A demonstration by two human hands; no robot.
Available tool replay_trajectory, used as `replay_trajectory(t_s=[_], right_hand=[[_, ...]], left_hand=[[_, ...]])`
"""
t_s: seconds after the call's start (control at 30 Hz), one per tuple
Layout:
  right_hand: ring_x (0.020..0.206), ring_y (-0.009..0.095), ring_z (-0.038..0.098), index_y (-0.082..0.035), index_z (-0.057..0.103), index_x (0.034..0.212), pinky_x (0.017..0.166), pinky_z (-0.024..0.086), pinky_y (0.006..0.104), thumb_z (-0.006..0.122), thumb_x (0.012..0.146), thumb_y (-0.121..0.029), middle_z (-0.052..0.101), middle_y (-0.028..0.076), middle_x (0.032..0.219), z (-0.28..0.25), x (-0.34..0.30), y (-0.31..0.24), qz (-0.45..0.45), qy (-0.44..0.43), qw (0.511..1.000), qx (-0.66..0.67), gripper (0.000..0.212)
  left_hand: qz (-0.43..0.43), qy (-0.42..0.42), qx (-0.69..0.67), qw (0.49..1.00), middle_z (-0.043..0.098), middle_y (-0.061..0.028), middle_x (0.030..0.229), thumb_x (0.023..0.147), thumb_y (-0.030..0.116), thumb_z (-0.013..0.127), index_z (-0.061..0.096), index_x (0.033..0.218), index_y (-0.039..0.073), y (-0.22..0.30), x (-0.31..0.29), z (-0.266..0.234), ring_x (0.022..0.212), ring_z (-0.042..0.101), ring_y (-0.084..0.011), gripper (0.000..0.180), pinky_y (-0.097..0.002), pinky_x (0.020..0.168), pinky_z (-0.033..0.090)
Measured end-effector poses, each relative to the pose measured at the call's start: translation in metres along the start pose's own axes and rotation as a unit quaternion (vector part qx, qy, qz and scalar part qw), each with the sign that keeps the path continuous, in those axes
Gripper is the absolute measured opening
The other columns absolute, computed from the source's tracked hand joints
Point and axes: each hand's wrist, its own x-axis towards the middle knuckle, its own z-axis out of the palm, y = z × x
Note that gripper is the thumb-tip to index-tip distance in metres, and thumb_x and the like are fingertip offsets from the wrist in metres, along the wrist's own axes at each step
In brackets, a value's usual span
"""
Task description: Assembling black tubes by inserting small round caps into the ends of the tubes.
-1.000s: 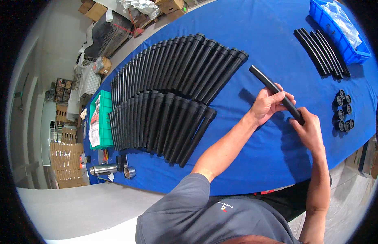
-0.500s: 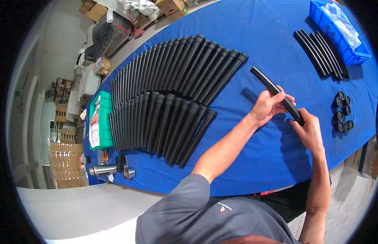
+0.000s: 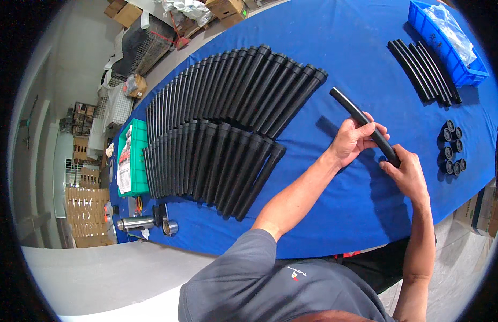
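Observation:
A glossy black tube (image 3: 348, 103) is held slantwise above the blue tablecloth, its far end pointing up and left. My left hand (image 3: 353, 140) grips it near the middle, thumb lying across the top. Around the near, lower end, my right hand (image 3: 407, 172) is closed; that end is partly hidden by the fingers. To the left lie two rows of black tubes with capped ends (image 3: 249, 155), packed side by side. Several round black caps (image 3: 448, 152) lie to the right of my right hand, and several thin plain black tubes (image 3: 423, 72) lie beyond them.
A blue crate (image 3: 477, 75) with clear plastic bags stands at the far right. At the table's left end are a green crate (image 3: 137, 185) with papers, a steel flask (image 3: 135, 224) and a metal cup (image 3: 170, 228). The blue tablecloth (image 3: 313, 32) covers the table.
The tube stays in nearly the same place. My right hand has shifted very slightly at its lower end; my left hand keeps its grip.

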Motion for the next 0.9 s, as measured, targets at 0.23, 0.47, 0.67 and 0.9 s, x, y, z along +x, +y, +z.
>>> replay_trajectory(t_s=[0.23, 0.47, 0.67, 0.9], right_hand=[[0.056, 0.035, 0.053, 0.003, 0.055, 0.081, 0.055, 0.039, 0.0434, 0.070, 0.078, -0.014, 0.054, 0.020, 0.064, 0.009, 0.001, 0.012, -0.031, 0.046, 0.998, -0.027, 0.023], [0.052, 0.030, 0.050, 0.002, 0.055, 0.082, 0.053, 0.038, 0.0411, 0.068, 0.080, -0.012, 0.050, 0.019, 0.060, 0.000, 0.002, 0.007, 0.013, -0.014, 0.999, 0.031, 0.020], [0.051, 0.027, 0.050, 0.003, 0.059, 0.086, 0.052, 0.037, 0.0401, 0.068, 0.080, -0.012, 0.049, 0.018, 0.059, 0.006, 0.000, 0.007, -0.004, 0.018, 1.000, 0.015, 0.019], [0.052, 0.029, 0.052, 0.003, 0.060, 0.087, 0.052, 0.038, 0.0404, 0.068, 0.080, -0.011, 0.051, 0.018, 0.060, 0.007, 0.000, 0.007, -0.017, 0.028, 0.999, 0.001, 0.018]], left_hand=[[-0.002, 0.010, -0.012, 1.000, 0.067, -0.0199, 0.109, 0.095, 0.013, 0.062, 0.049, 0.111, 0.012, -0.002, 0.001, 0.002, 0.104, 0.067, -0.0347, 0.021, -0.0465, 0.086, 0.059], [0.002, -0.007, -0.013, 1.000, 0.067, -0.0184, 0.107, 0.095, 0.014, 0.062, 0.049, 0.110, 0.012, -0.001, 0.001, -0.002, 0.104, 0.067, -0.0343, 0.020, -0.0469, 0.086, 0.059], [0.005, -0.002, -0.005, 1.000, 0.067, -0.0173, 0.106, 0.095, 0.014, 0.062, 0.050, 0.109, 0.011, -0.002, 0.001, 0.000, 0.103, 0.067, -0.0337, 0.019, -0.0477, 0.085, 0.059], [0.002, 0.001, -0.014, 1.000, 0.067, -0.0175, 0.106, 0.095, 0.015, 0.062, 0.050, 0.110, 0.011, -0.002, 0.001, -0.002, 0.103, 0.067, -0.0339, 0.020, -0.0485, 0.085, 0.059]])
